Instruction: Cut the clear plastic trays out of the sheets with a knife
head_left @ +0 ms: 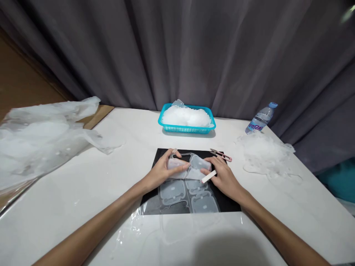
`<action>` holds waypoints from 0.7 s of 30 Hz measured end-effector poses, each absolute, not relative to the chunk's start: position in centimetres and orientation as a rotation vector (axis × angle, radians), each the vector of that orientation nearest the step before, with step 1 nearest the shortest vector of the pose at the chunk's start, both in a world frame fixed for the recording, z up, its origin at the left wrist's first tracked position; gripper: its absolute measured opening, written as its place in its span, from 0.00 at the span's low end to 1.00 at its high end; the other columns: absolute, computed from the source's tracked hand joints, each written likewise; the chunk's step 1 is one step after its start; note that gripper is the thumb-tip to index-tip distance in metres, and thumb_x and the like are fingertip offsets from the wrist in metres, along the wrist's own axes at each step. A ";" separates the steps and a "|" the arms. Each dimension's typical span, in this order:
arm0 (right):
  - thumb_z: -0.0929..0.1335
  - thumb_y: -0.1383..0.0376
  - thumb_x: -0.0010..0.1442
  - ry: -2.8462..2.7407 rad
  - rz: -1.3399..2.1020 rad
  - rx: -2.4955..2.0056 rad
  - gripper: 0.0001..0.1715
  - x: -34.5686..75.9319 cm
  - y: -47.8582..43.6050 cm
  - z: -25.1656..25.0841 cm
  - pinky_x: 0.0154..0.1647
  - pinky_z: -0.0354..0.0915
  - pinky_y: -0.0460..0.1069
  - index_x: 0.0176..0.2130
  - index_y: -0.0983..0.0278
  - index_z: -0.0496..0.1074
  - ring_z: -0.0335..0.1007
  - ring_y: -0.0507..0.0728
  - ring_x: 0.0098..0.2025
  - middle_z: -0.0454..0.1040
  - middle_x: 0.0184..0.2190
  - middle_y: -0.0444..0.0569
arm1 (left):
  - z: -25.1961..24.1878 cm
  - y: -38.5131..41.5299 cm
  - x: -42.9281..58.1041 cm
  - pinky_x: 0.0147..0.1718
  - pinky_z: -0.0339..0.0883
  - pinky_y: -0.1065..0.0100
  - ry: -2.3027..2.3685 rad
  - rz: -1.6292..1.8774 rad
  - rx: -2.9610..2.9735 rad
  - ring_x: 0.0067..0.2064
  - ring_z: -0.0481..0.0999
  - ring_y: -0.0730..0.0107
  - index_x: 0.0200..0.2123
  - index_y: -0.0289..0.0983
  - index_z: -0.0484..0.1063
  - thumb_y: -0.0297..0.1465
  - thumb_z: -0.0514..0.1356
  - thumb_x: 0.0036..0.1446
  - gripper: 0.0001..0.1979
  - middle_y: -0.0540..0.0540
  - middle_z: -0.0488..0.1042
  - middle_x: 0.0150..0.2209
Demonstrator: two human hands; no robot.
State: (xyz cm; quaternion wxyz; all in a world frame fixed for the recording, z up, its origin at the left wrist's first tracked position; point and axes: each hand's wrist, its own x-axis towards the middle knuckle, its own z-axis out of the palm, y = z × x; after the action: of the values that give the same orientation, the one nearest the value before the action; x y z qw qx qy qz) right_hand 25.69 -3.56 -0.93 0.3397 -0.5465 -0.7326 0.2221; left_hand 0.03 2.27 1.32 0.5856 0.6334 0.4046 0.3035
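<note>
A translucent molded sheet point(173, 191) with rounded panels lies over a black mat point(229, 199), its upper part raised and bent between my hands. My left hand point(162, 168) grips the upper left part, thumb across the front. On the right side, my right hand point(224, 175) pinches the sheet's edge and also holds a small white stick-like tool point(209, 176), which points down to the left. Pink-handled snips point(221, 154) rest at the mat's top right corner, just beyond my right hand.
A turquoise basket point(188, 129) of white translucent pieces stands at the back. A heap of clear scraps point(263, 153) and a water bottle point(260, 119) are on the right. Plastic bags with white material point(41, 136) cover the left side. A grey curtain hangs behind.
</note>
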 end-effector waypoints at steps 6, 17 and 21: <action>0.69 0.56 0.70 -1.476 0.785 -1.278 0.13 24.0 -4.7 2.5 0.31 0.61 0.48 0.48 0.60 0.67 0.64 0.53 0.28 0.73 0.31 0.42 | 1.5 0.5 0.0 0.48 0.69 0.56 1.494 1.272 2.002 0.47 0.74 0.55 0.49 0.41 0.64 0.44 0.71 0.57 0.26 0.42 0.72 0.48; 0.66 0.67 0.75 -1.890 0.403 -0.988 0.10 21.2 -7.2 6.4 0.49 0.70 0.52 0.52 0.57 0.75 0.73 0.58 0.46 0.80 0.44 0.48 | 3.1 -4.3 2.8 0.56 0.73 0.55 0.861 0.785 1.270 0.55 0.78 0.46 0.49 0.37 0.79 0.47 0.63 0.66 0.20 0.40 0.81 0.50; 0.72 0.55 0.69 -1.704 0.233 -1.131 0.24 24.2 -6.8 6.9 0.55 0.67 0.58 0.61 0.57 0.69 0.68 0.63 0.55 0.73 0.57 0.56 | 6.5 -4.9 2.9 0.47 0.79 0.58 0.621 0.696 0.601 0.51 0.84 0.49 0.54 0.35 0.78 0.43 0.67 0.65 0.21 0.37 0.83 0.48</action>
State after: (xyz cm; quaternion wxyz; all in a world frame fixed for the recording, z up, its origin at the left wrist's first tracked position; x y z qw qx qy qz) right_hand 24.22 -6.81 6.92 0.5154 -0.4708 -0.7094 0.0972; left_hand 2.89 -4.95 6.53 0.8500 0.2852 0.2947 0.3306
